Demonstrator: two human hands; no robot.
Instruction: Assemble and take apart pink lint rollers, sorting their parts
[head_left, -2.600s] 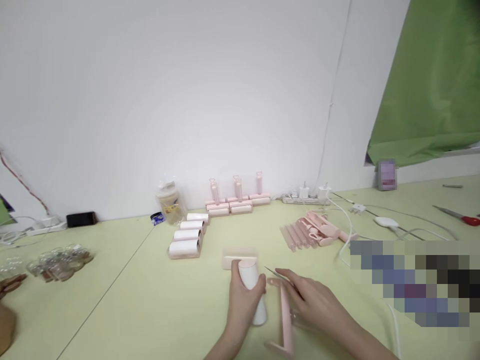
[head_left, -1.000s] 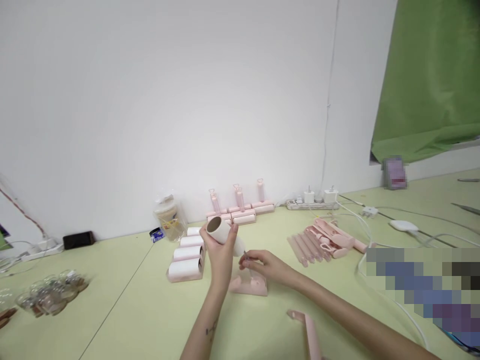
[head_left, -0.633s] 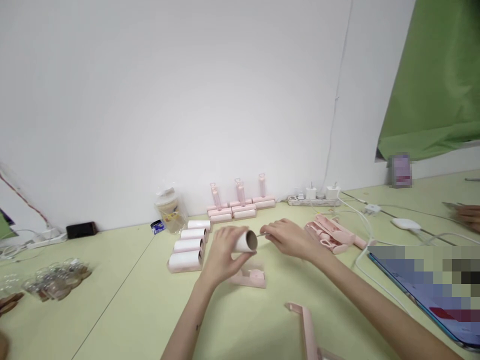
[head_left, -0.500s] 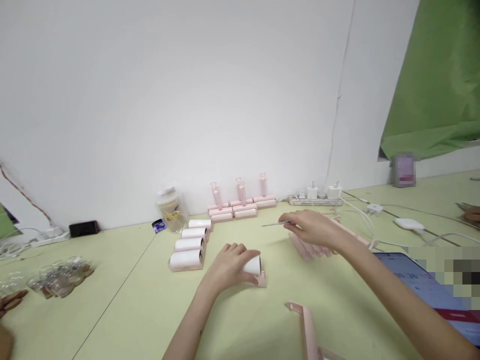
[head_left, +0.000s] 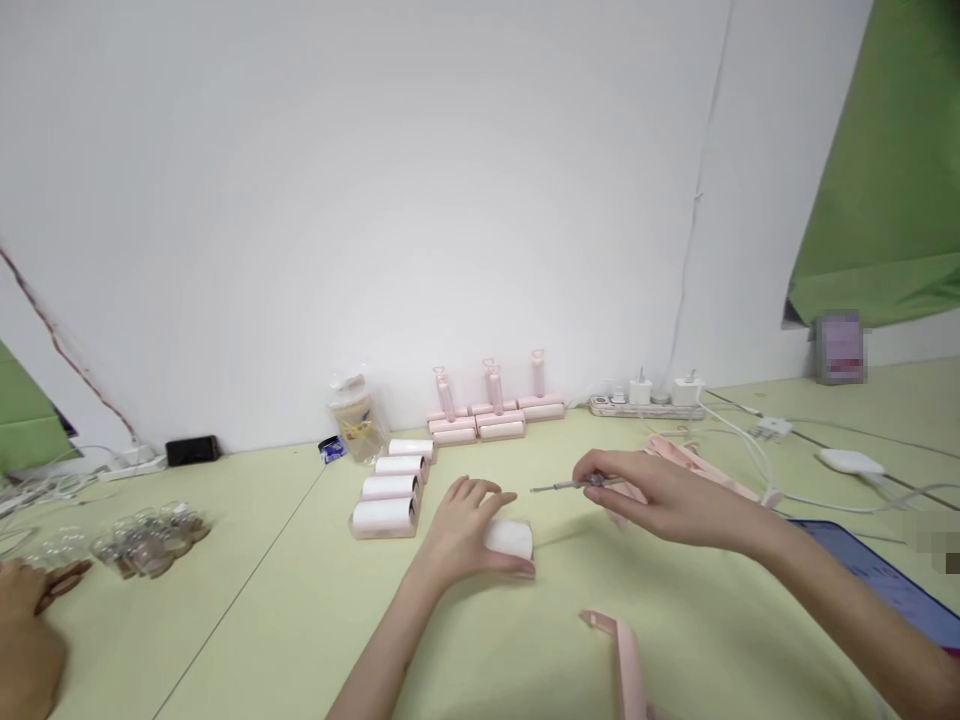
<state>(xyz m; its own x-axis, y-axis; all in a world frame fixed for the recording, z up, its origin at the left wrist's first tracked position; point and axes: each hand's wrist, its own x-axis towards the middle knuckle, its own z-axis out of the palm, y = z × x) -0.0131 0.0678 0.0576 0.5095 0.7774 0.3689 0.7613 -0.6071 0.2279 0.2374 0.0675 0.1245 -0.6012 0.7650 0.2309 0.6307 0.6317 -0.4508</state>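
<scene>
My left hand (head_left: 463, 540) is curled around a white sticky-paper roll (head_left: 510, 540) in a pink holder, low on the table; its thumb lies along the near side and the fingertips are lifted over the top. To the right, my right hand (head_left: 637, 490) pinches a slim metal tool (head_left: 556, 487), its thin end pointing left toward the roll; its exact kind does not show. Behind that hand lie clear pink pieces, mostly hidden. A pink bent handle (head_left: 627, 655) rests at the front. Several similar white rolls (head_left: 384, 517) in pink holders form a row at left.
Pink lint rollers (head_left: 501, 425) with upright handles stand by the wall beside a bagged cup (head_left: 356, 420). A power strip (head_left: 645, 408), cables and a tablet (head_left: 874, 570) occupy the right. At left are small glass jars (head_left: 150, 540) and another person's hand (head_left: 22, 590).
My right hand has come lower and nearer, still with the metal tool. The left hand's fingers have loosened and the roll has turned, its open end now out of sight. The view has shifted slightly.
</scene>
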